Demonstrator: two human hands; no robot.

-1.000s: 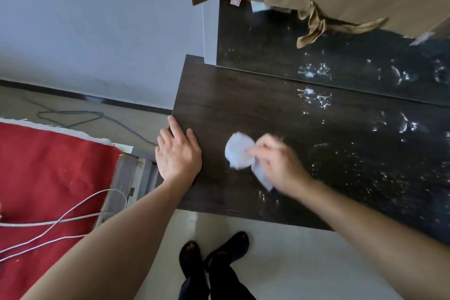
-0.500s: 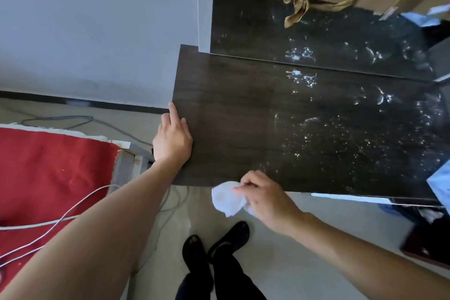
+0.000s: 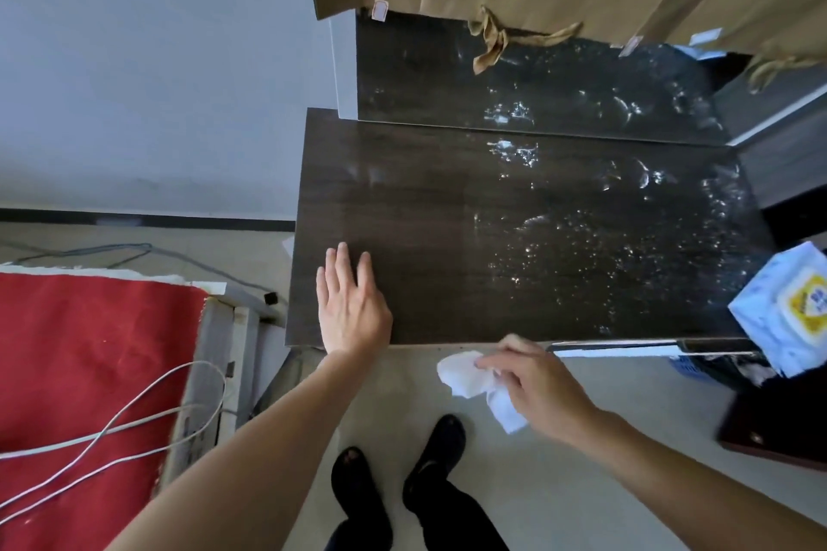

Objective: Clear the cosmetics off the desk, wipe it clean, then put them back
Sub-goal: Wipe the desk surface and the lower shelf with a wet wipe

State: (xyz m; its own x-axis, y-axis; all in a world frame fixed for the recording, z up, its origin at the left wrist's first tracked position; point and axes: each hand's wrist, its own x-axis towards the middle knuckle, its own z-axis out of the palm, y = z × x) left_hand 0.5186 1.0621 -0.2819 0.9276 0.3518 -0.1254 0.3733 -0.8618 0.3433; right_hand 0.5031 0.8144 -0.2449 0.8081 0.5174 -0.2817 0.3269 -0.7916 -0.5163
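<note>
My left hand (image 3: 353, 309) lay flat, fingers straight, by the desk's (image 3: 425, 201) front-left corner. My right hand (image 3: 532, 385) pinched a crumpled white tissue (image 3: 463, 374) just off the front edge. The dark top's right half glinted with specks.

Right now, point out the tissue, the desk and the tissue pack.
tissue (image 3: 461, 376): head view, crumpled left part
desk (image 3: 425, 237): head view, bare dry top
tissue pack (image 3: 769, 327): head view, printed wrapper
</note>
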